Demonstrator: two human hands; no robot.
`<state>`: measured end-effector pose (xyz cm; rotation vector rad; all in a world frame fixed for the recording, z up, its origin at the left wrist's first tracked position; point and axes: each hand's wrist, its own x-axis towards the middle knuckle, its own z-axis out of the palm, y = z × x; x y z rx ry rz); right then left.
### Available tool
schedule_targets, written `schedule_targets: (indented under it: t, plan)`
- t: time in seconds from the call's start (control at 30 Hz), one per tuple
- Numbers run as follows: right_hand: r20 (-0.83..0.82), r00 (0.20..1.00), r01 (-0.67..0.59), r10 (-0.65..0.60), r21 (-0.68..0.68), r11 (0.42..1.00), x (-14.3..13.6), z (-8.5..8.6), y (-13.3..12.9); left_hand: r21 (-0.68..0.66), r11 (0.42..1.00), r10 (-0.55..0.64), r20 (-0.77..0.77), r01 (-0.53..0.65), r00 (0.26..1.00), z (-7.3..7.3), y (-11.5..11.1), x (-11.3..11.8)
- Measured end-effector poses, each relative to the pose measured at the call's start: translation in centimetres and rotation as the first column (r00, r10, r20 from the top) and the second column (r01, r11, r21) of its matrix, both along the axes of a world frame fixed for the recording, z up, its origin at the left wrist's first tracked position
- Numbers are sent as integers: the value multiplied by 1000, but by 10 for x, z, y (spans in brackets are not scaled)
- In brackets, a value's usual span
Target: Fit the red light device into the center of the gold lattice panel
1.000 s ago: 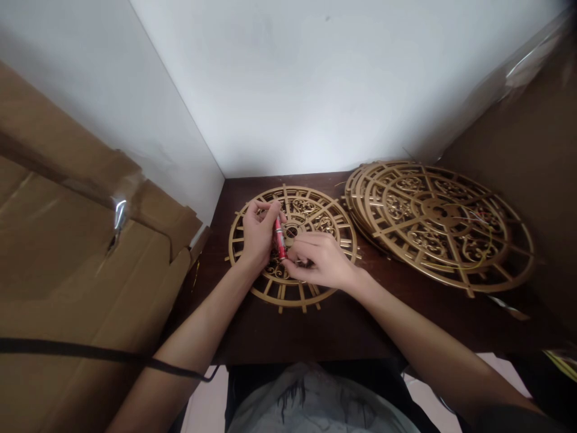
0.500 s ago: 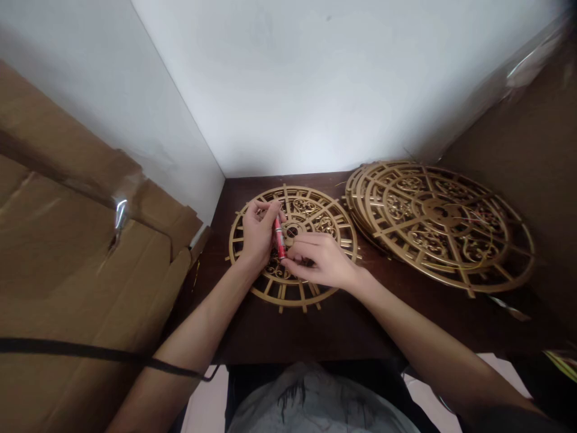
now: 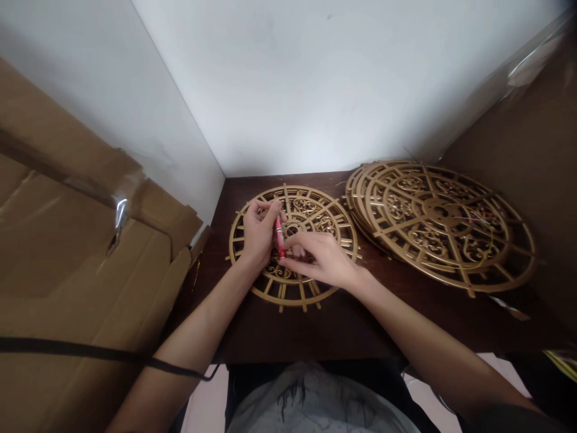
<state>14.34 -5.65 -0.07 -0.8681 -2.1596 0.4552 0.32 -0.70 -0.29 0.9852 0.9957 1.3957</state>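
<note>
A small red tube (image 3: 280, 239) with a pale band is held at a slant over a gold openwork clock-face wheel (image 3: 269, 296) on the dark table. My left hand (image 3: 260, 231) is closed around the tube's upper end, its thumb on top. At the lower end, the thumb and index finger of my right hand (image 3: 322, 255) pinch the tube, while the other fingers curl under. The wheel lies flat, with scrollwork and a round hub; both hands cover part of it. What the tube's far tip touches is hidden by my left fingers.
Several similar gold wheels (image 3: 469, 278) are stacked at the right, with thin coloured wires on top. A brush-like tool (image 3: 509, 308) pokes out under them. Cardboard (image 3: 90, 252) stands at the left, and a white wall (image 3: 315, 90) rises behind. A black cord (image 3: 90, 353) crosses my left forearm.
My right index finger has straightened and shifted up along the tube, with the thumb still at its lower end. My left hand and the wheel stay almost where they were.
</note>
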Motion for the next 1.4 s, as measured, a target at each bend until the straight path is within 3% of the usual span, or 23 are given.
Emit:
schedule_targets:
  t: [0.57,1.4]
  plan:
    - [43,993,-109,107,63,992,-2,-4,1,13,1000,-18,-69,19,997,2,-2,0]
    - [11,994,-113,113,132,985,-3,-6,1,3,999,-49,-69,50,996,5,-4,2]
